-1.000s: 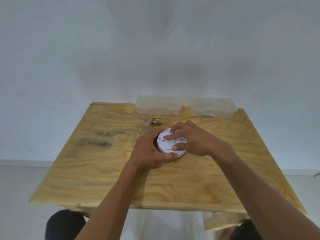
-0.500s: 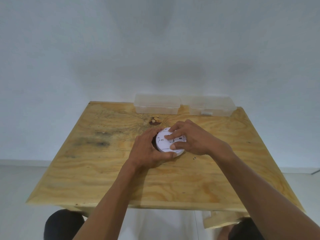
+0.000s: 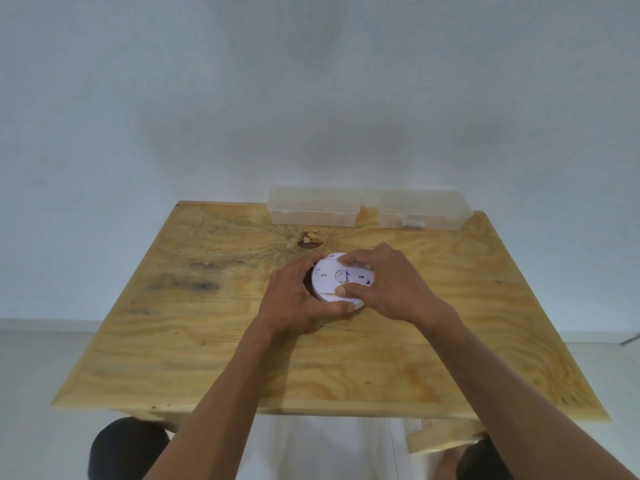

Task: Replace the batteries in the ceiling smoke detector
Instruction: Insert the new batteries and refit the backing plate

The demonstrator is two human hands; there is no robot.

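Observation:
A round white smoke detector [image 3: 332,277] sits near the middle of a plywood board [image 3: 207,341], its flat face with slots and a small centre circle turned toward me. My left hand [image 3: 294,299] wraps its left and lower rim, thumb under the near edge. My right hand [image 3: 391,285] grips the right side, with fingertips on the top rim and thumb on the lower face. No batteries are visible.
Two clear plastic lidded boxes stand at the board's far edge, one [image 3: 313,206] at centre and one [image 3: 424,211] to its right. A dark knot [image 3: 309,240] marks the wood just beyond the detector. A plain white surface lies behind.
My right fingers have shifted off the detector's face toward its rim, uncovering the centre circle. The detector seems to have turned slightly. My left hand keeps its hold.

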